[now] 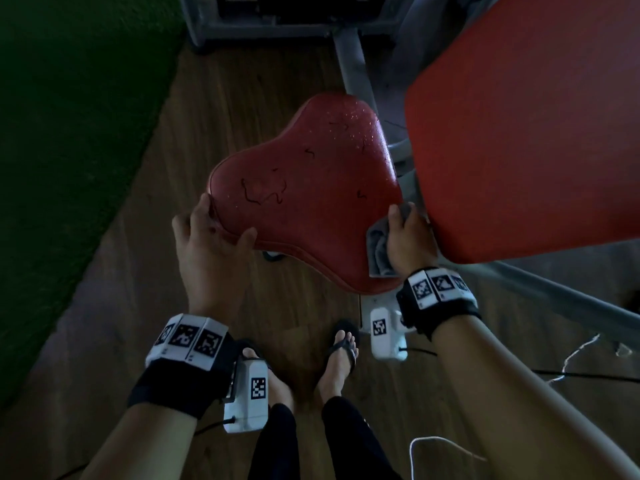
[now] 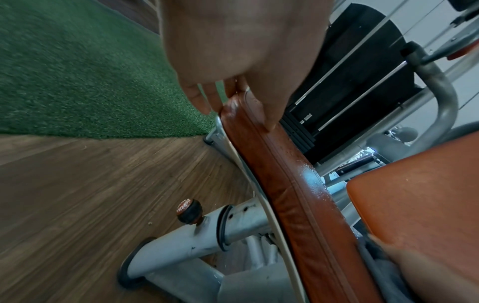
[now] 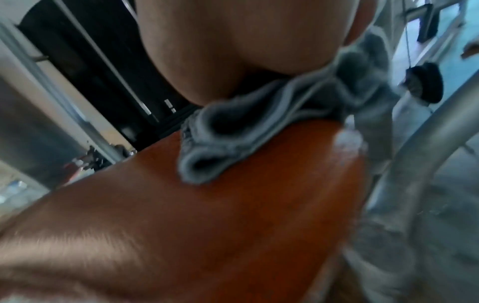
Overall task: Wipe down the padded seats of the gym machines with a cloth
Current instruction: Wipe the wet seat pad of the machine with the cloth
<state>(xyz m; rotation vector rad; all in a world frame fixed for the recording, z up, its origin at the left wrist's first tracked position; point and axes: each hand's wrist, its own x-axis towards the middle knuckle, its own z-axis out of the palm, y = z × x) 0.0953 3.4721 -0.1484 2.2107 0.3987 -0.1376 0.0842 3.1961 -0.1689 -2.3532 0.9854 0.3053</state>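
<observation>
Seat: the red padded seat sits mid-frame in the head view, beaded with droplets toward its upper right and scrawled with dark squiggles near its centre.
Cloth: my grey cloth is bunched at the seat's lower right corner, lying on the pad's edge just beside the larger orange pad that fills the upper right.
Step in hand: I judge I am at the start of a pass — wiping from that corner across toward the left.
Doing it well: I should press flat, flatten the bunched cloth so more of it meets the pad, and run overlapping strokes through the wet patch and over the squiggles, following the rim's curve.
Left hand: my left hand holds the seat's left edge, thumb on top and fingers over the rim, wrist angled in from the lower left — a steadying clamp.
Right hand: my right hand lies on the cloth, wrist coming from the lower right; its fingers seem curled round the folds, though the wrist view is blurred there.
Risk: the orange pad crowds the corner, so my knuckles may brush it.
</observation>
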